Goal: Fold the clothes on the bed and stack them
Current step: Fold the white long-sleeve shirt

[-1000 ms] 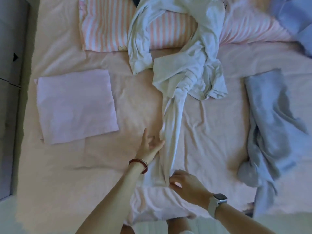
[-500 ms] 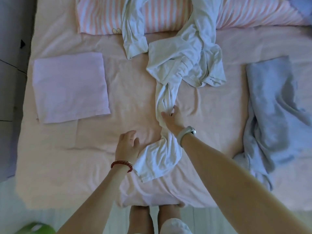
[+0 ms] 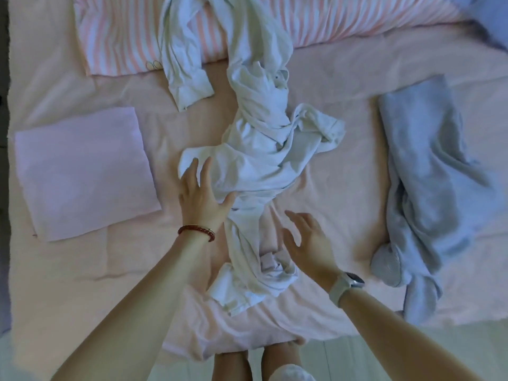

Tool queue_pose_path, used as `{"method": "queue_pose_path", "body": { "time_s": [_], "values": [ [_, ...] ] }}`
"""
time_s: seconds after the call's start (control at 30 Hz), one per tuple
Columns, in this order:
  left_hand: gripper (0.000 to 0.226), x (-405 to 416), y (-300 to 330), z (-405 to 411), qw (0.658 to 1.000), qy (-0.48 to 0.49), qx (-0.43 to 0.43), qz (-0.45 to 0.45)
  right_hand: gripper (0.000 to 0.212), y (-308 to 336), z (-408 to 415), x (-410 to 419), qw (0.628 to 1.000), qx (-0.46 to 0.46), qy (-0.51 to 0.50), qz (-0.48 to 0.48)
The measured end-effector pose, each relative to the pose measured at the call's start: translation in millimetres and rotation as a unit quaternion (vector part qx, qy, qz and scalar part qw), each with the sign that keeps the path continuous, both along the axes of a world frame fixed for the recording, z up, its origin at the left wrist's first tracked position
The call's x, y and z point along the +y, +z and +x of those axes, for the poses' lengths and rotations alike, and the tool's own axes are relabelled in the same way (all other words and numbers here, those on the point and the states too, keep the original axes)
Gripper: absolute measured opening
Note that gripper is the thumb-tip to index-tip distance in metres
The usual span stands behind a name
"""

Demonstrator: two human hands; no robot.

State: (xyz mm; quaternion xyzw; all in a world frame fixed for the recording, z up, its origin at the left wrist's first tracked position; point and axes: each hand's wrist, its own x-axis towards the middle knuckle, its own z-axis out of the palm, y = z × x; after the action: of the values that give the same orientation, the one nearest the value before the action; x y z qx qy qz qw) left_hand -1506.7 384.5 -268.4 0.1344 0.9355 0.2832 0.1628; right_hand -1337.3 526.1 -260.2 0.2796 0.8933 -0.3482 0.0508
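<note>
A: Where is the white top [image 3: 264,166]?

B: It lies all bunched up in the middle of the pink bed [image 3: 343,188]. One long part runs far up over the striped pillow [image 3: 118,37]. The other end lies near the bed's near edge.

A: What do the hands do?

B: The left hand [image 3: 202,196] rests flat on the white top, fingers spread apart. The right hand [image 3: 308,240] has its fingers spread too and holds nothing. I cannot tell if it touches the cloth.

A: Is there room to move?

B: Yes. There is bare pink sheet on the near left, and more between the white top and the blue cloth [image 3: 428,193] on the right.

A: What else is around?

B: A folded pale purple piece [image 3: 82,174] lies flat on the left, close to the left edge. The blue cloth is crumpled, and its near end reaches the near edge. A red bracelet [image 3: 196,231] is on the left wrist, a watch [image 3: 347,284] on the right.
</note>
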Motion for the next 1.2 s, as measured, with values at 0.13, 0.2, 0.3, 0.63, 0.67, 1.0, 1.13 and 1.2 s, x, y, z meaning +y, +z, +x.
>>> {"method": "queue_pose_path", "body": {
  "time_s": [0.13, 0.2, 0.3, 0.63, 0.67, 1.0, 1.13, 1.2],
  "values": [
    [0.112, -2.4, -20.5, -18.3, 0.950, -0.218, -0.042, -0.218, 0.050, -20.4, -55.6, 47.7, 0.998, 0.003, 0.034, 0.048],
    [0.099, -12.6, -24.1, -17.5, 0.936, -0.258, -0.054, -0.234, 0.053, -30.8, -72.2, 61.1, 0.993, -0.013, 0.097, 0.071],
    [0.032, -27.2, -18.8, -18.4, 0.980, -0.143, -0.031, -0.132, 0.056, -34.7, -81.7, 58.5, 0.983, 0.002, 0.175, 0.063],
    [0.016, -13.2, 108.9, 9.5, 0.965, -0.063, -0.150, 0.208, 0.044, 15.2, -61.7, 13.7, 0.984, 0.051, 0.170, -0.030],
    [0.013, -13.1, 121.9, 8.8, 0.961, -0.048, -0.153, 0.224, 0.033, 26.2, -61.5, 12.7, 0.986, 0.080, 0.146, -0.027],
    [0.027, -55.1, 255.5, 12.0, 0.947, -0.107, -0.117, 0.280, 0.027, 175.5, -16.3, 23.9, 0.977, 0.145, 0.108, 0.115],
    [0.025, -54.5, 325.3, 16.0, 0.933, -0.077, -0.028, 0.350, 0.014, 241.3, 1.9, 27.3, 0.964, 0.186, 0.032, 0.185],
    [0.026, -46.9, 362.6, 20.5, 0.924, -0.108, 0.010, 0.366, 0.012, 271.4, 5.4, 30.3, 0.957, 0.219, -0.016, 0.189]
  ]
}}
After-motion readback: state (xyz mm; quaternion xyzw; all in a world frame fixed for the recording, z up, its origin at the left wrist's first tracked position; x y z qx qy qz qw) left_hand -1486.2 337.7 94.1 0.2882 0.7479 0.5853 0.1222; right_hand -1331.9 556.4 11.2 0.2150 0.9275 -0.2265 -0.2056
